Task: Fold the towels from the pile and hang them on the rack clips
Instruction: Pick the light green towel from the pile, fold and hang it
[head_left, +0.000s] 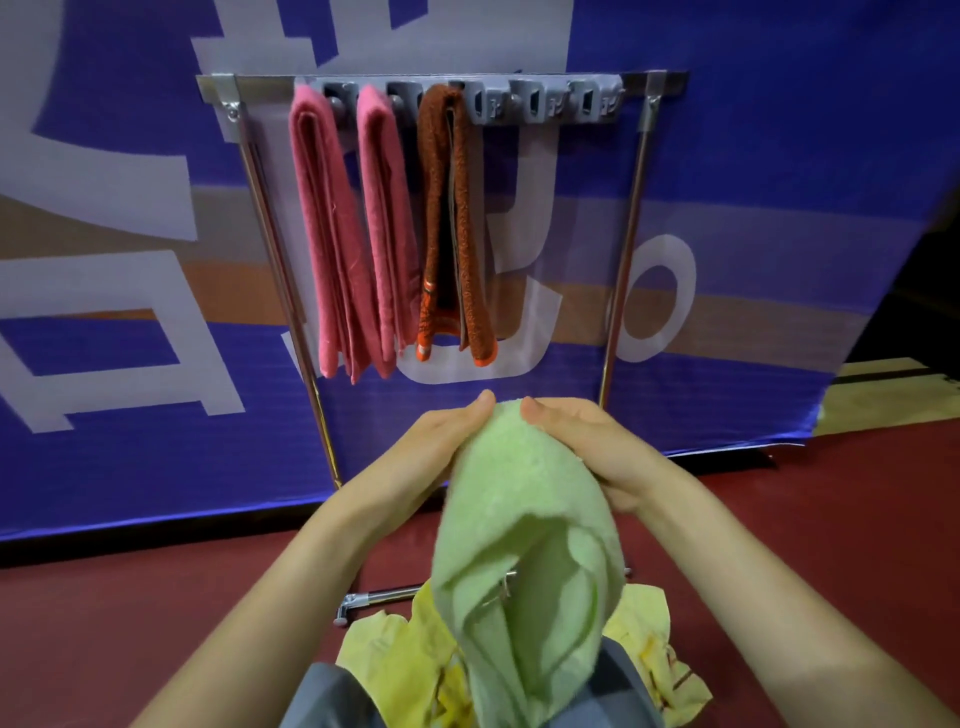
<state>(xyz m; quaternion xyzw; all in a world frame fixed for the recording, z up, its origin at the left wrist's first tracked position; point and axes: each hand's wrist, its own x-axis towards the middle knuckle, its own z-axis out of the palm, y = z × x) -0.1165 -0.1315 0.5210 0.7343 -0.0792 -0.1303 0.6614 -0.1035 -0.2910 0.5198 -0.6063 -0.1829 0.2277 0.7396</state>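
Observation:
A light green towel (524, 535) hangs folded from both my hands in the lower middle of the view. My left hand (447, 441) grips its top fold from the left, and my right hand (587, 447) grips it from the right. Ahead stands a metal rack (631, 249) with a grey clip bar (545, 101) along its top. Two pink towels (322, 234) (387, 223) and a brown-orange towel (449, 223) hang from the left clips. The clips to the right are bare. Below the green towel lies a pile of yellow towels (400, 654).
A blue banner (779, 182) with white letters forms the wall behind the rack. The rack's foot bar (374, 597) rests on the dark red floor (156, 623). My grey-clad knees (332, 696) show at the bottom edge.

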